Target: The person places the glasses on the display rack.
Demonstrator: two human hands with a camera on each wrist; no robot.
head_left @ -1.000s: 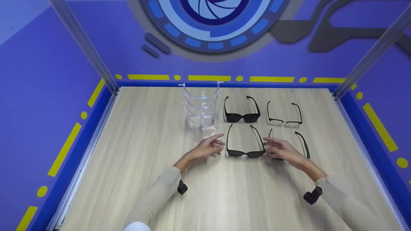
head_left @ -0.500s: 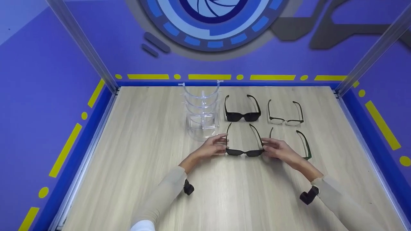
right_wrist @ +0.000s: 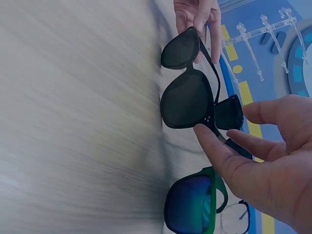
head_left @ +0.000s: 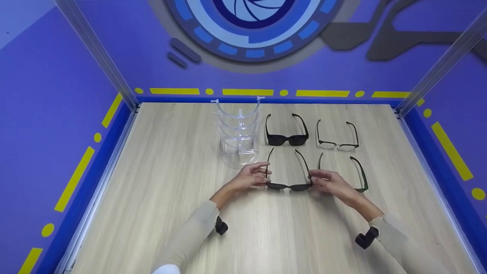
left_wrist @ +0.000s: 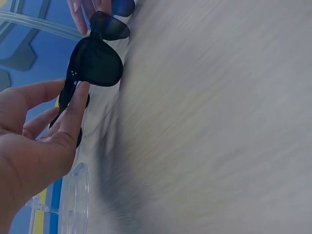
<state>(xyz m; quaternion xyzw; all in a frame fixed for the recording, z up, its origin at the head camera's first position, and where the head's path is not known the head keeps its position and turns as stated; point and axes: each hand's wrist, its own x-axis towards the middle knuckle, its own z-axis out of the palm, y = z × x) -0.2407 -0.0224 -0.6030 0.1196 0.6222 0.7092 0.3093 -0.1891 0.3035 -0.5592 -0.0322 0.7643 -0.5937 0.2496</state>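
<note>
A clear acrylic display stand (head_left: 239,133) with curved tiers is parked at the back of the pale wood-grain table (head_left: 159,182). Just in front of it, glossy black sunglasses (head_left: 288,179) with dark rounded lenses are pinched at the left hinge by the left hand (head_left: 249,177) and at the right hinge by the right hand (head_left: 330,182), lenses just off the wood. Behind them a second black pair (head_left: 286,131) is laid flat. Right of the held pair, green-framed sunglasses (head_left: 359,175) and thin-rimmed clear glasses (head_left: 338,136) are seen.
</note>
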